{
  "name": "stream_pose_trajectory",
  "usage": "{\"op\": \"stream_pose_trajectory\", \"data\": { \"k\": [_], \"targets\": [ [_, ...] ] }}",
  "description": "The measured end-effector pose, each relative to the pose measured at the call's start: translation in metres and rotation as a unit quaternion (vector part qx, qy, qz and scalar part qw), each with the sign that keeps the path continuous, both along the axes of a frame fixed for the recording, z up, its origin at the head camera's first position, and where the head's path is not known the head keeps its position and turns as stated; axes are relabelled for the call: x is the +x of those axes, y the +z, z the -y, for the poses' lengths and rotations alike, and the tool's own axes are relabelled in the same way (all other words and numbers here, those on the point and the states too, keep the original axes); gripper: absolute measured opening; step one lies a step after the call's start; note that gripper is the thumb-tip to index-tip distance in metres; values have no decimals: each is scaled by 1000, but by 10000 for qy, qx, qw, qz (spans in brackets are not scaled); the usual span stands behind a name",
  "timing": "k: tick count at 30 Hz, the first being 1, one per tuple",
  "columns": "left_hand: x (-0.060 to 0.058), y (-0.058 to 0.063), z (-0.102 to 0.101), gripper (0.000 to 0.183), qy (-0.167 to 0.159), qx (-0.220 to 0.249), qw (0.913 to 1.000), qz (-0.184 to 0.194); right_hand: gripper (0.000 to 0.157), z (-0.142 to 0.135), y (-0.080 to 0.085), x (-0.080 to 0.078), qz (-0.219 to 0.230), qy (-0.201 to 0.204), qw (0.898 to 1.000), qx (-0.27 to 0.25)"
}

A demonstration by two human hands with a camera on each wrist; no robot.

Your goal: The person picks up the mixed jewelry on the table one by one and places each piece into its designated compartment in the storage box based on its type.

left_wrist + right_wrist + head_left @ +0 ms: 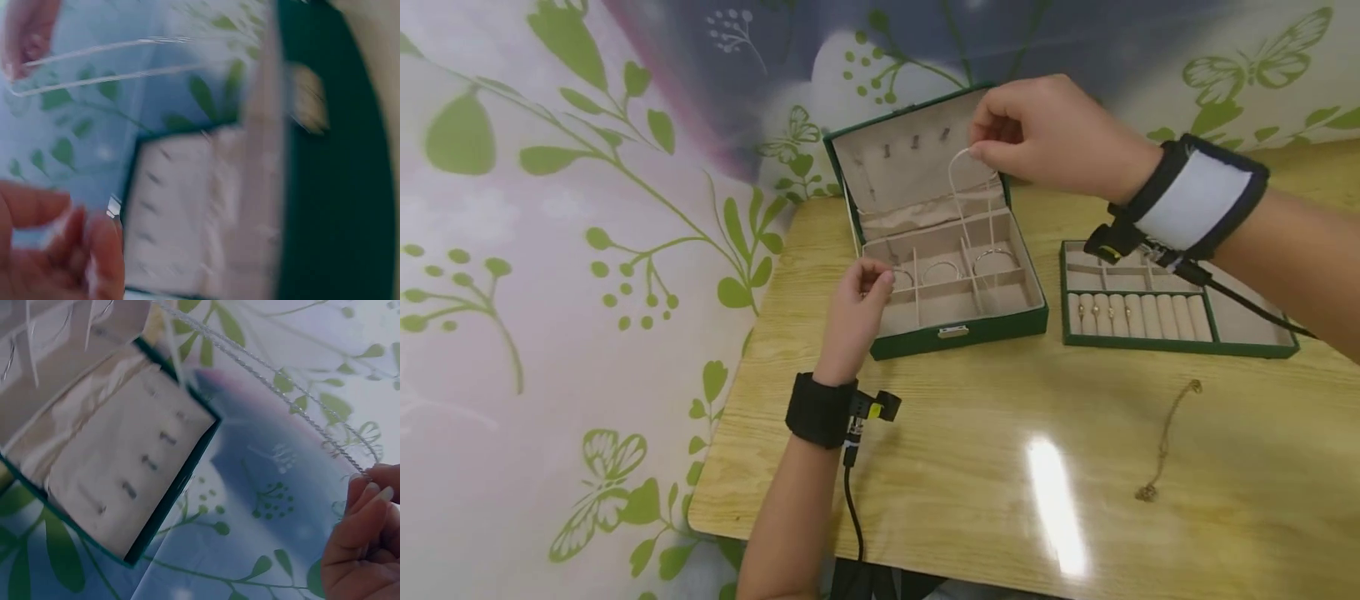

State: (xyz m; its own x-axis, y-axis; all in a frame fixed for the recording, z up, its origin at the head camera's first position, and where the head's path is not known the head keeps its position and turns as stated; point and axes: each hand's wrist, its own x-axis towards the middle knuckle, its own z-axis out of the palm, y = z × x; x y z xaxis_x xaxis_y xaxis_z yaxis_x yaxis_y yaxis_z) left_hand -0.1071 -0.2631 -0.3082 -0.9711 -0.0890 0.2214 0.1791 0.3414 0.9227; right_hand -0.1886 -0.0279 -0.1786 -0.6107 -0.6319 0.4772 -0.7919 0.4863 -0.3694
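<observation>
My right hand [1037, 125] is raised over the open lid of a green jewelry box [962, 333] and pinches a silver chain necklace [275, 381], which hangs in a long loop down toward the compartments. In the right wrist view the chain runs from the fingertips [369, 487] up and left. My left hand [859, 304] is at the box's front left corner, its fingers loosely bent. The left wrist view shows a gap between its thumb and fingers [103, 250], with nothing visible in it. Bracelets [942, 268] lie in the box's back compartments.
Small hooks [915, 142] line the inside of the lid. To the right lies a green-edged tray [1180, 346] with several rings in its roll slots. A gold chain [1165, 442] is stretched on the wooden table [970, 467]. A patterned cloth [625, 333] stands behind and left.
</observation>
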Motion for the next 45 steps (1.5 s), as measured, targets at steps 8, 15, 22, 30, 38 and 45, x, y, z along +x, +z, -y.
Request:
{"op": "stream_pose_trajectory", "data": {
  "k": [8, 15, 22, 30, 38, 45],
  "targets": [
    [-25, -56, 17, 49, 1099, -492, 9856, 1187, 21, 23, 4, -47, 94, -112, 9998, 115],
    [-42, -69, 7, 56, 1080, -376, 9818, 1518, 21, 53, -2, -77, 228, -101, 9997, 14],
    [-47, -70, 4, 53, 1137, -635, 9826, 1326, 21, 78, -11, -98, 185, -195, 9996, 59],
    [-48, -72, -5, 59, 1101, -1327, 9778, 1187, 22, 90, -29, -117, 323, -448, 9985, 4],
    [-53, -76, -20, 56, 1145, -1283, 9795, 1047, 27, 93, -48, -135, 976, -1079, 9894, 12],
    [-52, -75, -26, 56, 1063, -1243, 9795, 1180, 29, 95, -63, -138, 1050, -1723, 9793, -138]
  ]
}}
